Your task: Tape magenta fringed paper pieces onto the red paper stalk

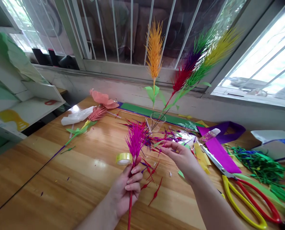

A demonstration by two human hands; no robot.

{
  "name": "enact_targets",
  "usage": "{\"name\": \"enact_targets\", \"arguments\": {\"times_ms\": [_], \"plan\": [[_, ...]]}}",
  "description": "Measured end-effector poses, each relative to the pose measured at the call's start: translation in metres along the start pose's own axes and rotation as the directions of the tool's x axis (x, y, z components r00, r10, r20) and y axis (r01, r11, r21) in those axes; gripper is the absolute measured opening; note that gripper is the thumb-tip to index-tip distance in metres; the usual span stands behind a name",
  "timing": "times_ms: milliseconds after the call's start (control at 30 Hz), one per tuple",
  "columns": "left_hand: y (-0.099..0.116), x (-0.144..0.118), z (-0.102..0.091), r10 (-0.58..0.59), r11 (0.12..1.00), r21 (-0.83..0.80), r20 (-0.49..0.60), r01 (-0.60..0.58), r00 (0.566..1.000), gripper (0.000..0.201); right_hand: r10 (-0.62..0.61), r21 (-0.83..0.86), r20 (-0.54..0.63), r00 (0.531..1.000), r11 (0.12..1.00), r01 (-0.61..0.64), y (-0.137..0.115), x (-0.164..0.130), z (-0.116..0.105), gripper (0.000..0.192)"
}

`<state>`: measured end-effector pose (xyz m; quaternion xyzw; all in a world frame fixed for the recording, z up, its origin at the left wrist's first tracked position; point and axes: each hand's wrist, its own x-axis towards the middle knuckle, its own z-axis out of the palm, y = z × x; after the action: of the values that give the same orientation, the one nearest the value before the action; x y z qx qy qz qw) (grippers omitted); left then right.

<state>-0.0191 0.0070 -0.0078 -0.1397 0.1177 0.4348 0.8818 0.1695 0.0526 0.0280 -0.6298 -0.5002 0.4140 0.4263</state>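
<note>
The left hand (128,188) is closed round the red stem of a magenta plume (135,139), holding it upright over the table (61,166); the fringed head rises above the fingers, and the stem runs down past the wrist to the bottom edge of the view. The right hand (181,156) reaches out just right of the plume, palm down, with thumb and forefinger pinched narrowly together; whether a strip sits between them cannot be told.

A tape roll (124,158) lies on the table just left of the plume. Red and purple scraps (154,188) are scattered right of the plume, below and under the right hand. Behind the plume stands a clear cup (157,122) holding finished plumes in orange (154,51), red, purple, green and yellow. Well left of the plume lies a pink plume (96,113) on a long dark stem, with a white bag (76,115) and a pink paper flower (104,99) near it. Far right of the plume lie scissors (248,198) with yellow and red handles, purple paper (222,153) and a heap of green fringe (259,163).
</note>
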Motion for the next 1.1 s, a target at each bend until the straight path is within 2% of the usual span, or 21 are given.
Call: {"name": "enact_targets", "arguments": {"times_ms": [100,233,300,400,500,600,733,900,1000,1100], "plan": [[0.000,-0.002,0.001,-0.006,1.000,-0.020,0.006,0.006,1.000,0.030,-0.060,-0.094,-0.027,0.998,0.994,0.058,-0.005,-0.002,-0.004,0.022],[0.000,-0.003,0.002,-0.020,1.000,-0.008,-0.012,0.019,1.000,0.030,0.002,-0.136,0.112,0.994,0.991,0.013,-0.015,-0.008,-0.003,0.025],[0.000,-0.003,0.003,-0.019,1.000,0.004,-0.020,0.019,1.000,0.029,0.014,-0.107,0.124,0.992,0.994,-0.001,-0.017,-0.011,-0.002,0.025],[-0.001,-0.002,0.002,-0.018,1.000,0.022,-0.023,0.019,1.000,0.026,0.046,0.114,0.167,0.985,0.991,-0.066,-0.018,-0.014,0.002,0.023],[-0.002,-0.001,0.002,-0.051,0.998,0.034,0.000,0.051,0.999,0.025,0.081,0.381,0.264,0.961,0.907,-0.181,-0.018,-0.018,0.012,0.023],[-0.003,-0.001,0.002,-0.084,0.995,0.057,0.014,0.083,0.996,0.030,0.113,0.462,0.285,0.952,0.854,-0.240,-0.017,-0.023,0.027,0.023],[-0.004,0.001,0.002,-0.090,0.985,0.147,-0.001,0.090,0.996,0.030,0.100,0.442,0.257,0.961,0.872,-0.209,-0.015,-0.030,0.044,0.022],[-0.005,0.004,0.000,-0.087,0.977,0.198,-0.002,0.086,0.996,0.024,0.077,0.415,0.273,0.959,0.890,-0.190,-0.015,-0.034,0.053,0.022],[-0.005,0.004,0.001,-0.063,0.981,0.182,-0.030,0.067,0.998,0.018,0.038,0.346,0.212,0.977,0.931,-0.111,-0.014,-0.034,0.055,0.022],[-0.005,0.003,0.001,-0.064,0.985,0.159,-0.056,0.072,0.996,0.021,-0.033,0.238,0.150,0.988,0.971,-0.004,-0.013,-0.033,0.057,0.022]]}}
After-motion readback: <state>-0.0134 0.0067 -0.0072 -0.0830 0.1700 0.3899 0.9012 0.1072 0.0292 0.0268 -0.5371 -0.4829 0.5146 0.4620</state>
